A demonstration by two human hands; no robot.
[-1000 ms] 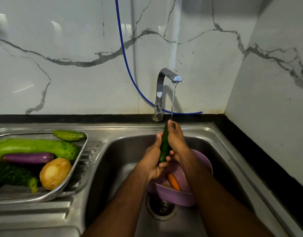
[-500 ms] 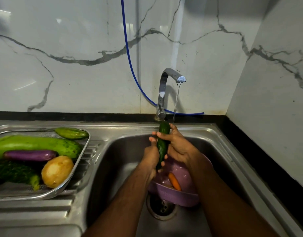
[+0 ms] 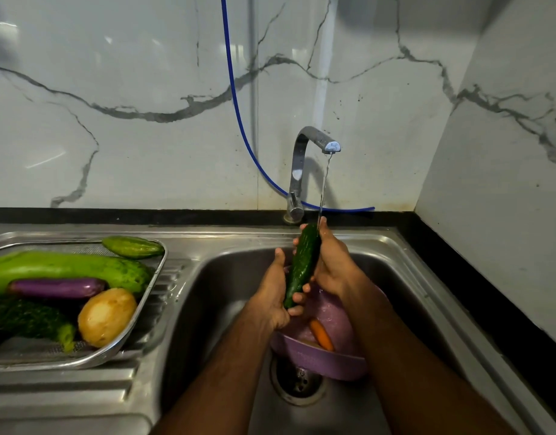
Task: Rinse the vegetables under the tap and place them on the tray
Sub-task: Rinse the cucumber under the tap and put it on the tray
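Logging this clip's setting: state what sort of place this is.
Most likely a home kitchen: a steel sink with a running tap against a marble-look wall, and a tray of vegetables on the drainboard.

Two bare forearms — no sleeves, no rings or watch on hands [image 3: 272,293].

We see glossy white marble-look wall panels [image 3: 145,89] with grey veins meeting in a corner at the right, a blue hose [image 3: 239,120] hanging down them, and a black counter edge [image 3: 113,215] bordering the steel drainboard [image 3: 66,400].
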